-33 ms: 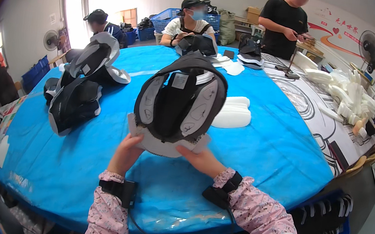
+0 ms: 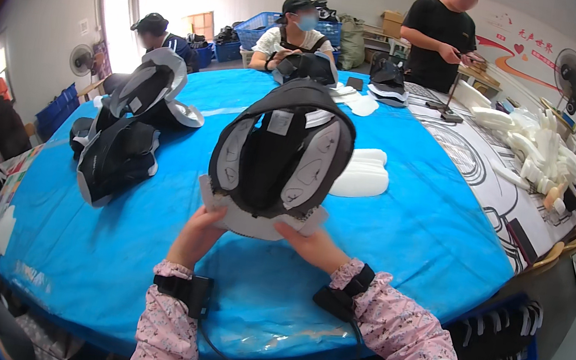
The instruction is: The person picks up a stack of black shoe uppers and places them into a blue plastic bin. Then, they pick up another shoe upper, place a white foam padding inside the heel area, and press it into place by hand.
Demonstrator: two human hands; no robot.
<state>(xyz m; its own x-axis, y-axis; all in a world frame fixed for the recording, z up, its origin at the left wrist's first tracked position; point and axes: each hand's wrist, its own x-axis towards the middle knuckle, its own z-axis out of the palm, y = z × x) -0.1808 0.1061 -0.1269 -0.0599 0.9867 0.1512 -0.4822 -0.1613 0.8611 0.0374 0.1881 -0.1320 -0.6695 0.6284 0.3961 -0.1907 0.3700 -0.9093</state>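
Observation:
Both my hands hold a black cap-like shell (image 2: pixel 339 124) above the near part of the table, its hollow side facing me. Inside it are two pale padded panels with pen-drawn outlines and a small white label. A light grey, brim-like flap (image 2: pixel 251 225) runs along its lower edge. My left hand (image 2: pixel 200 230) grips the left end of the flap, thumb on top. At the flap's right part, my right hand (image 2: pixel 313 247) grips likewise. The fingers beneath are hidden. White flat padded pieces (image 2: pixel 362 180) lie just behind the shell on the right.
A blue sheet (image 2: pixel 404 249) covers the table. Similar black-and-grey pieces (image 2: pixel 120 155) lie at left, another stack (image 2: pixel 388 79) farther back. White pads (image 2: pixel 538 150) are heaped at right. A blue crate (image 2: pixel 501 346) stands below the right edge. Several people are around the table.
The whole view has shifted very slightly, with the shell and my hands a touch farther right. My grip on the flap is the same.

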